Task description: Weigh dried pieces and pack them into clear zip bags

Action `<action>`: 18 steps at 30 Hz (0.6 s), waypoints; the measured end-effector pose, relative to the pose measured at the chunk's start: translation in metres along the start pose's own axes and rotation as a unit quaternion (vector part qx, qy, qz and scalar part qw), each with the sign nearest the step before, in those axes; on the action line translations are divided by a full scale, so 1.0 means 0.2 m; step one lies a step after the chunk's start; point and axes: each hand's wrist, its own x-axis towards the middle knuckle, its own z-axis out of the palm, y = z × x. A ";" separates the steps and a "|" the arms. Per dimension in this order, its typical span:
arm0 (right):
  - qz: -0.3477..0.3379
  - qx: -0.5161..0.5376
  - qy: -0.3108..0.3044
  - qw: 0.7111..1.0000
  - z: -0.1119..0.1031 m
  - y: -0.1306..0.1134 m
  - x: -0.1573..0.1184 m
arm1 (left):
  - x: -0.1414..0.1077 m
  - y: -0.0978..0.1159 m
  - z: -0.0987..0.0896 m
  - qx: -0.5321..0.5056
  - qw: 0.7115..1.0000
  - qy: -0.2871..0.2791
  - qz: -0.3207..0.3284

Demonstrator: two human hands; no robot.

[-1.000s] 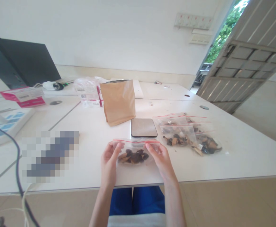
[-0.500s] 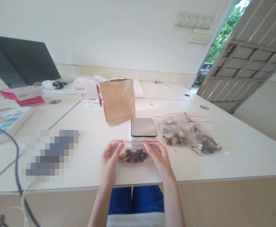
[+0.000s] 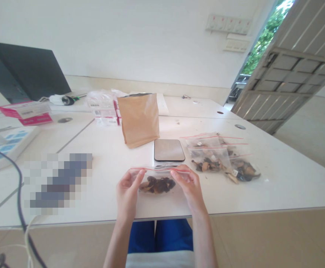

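Both hands grip the top of a clear zip bag (image 3: 157, 185) with a red strip along its mouth. Dark and tan dried pieces, perhaps dried mushrooms, lie in the bag's lower part. My left hand (image 3: 129, 190) pinches the left top corner, thumb on the near side. The right top corner is pinched in my right hand (image 3: 189, 188) the same way. Just beyond the bag sits a flat square scale (image 3: 169, 150) with nothing on its plate. To the right, several filled zip bags (image 3: 209, 162) overlap on the white table (image 3: 279, 193).
A brown paper pouch (image 3: 140, 119) stands upright behind the scale. Pink-and-white boxes (image 3: 105, 111) in plastic are stacked to its left. A black computer case (image 3: 34, 72) stands at the far left. Cables (image 3: 20, 193) hang across the left front edge. A blurred patch (image 3: 62, 182) covers something on the left.
The bag's mouth has dipped slightly toward me, and both hands have spread a little apart. Both keep their pinch on the bag. Everything else stays in place.
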 end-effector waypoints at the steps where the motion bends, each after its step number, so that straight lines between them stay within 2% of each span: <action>1: -0.002 -0.003 -0.005 1.000 0.00 0.00 0.00 | 0.00 0.00 0.00 -0.003 1.000 0.002 -0.002; 6: 0.007 0.003 -0.042 0.999 0.00 -0.01 0.00 | 0.00 -0.01 -0.01 -0.046 0.999 -0.019 -0.019; 9: 0.014 0.013 -0.033 0.999 0.01 0.01 0.00 | 0.00 -0.02 -0.02 -0.059 0.997 -0.039 -0.024; 14: 0.022 0.021 -0.050 0.998 0.02 0.03 -0.01 | 0.01 -0.04 -0.02 -0.014 0.998 -0.062 -0.016; 18: 0.024 0.020 -0.066 0.997 0.03 0.01 -0.01 | 0.00 -0.03 -0.02 0.014 0.998 -0.057 -0.012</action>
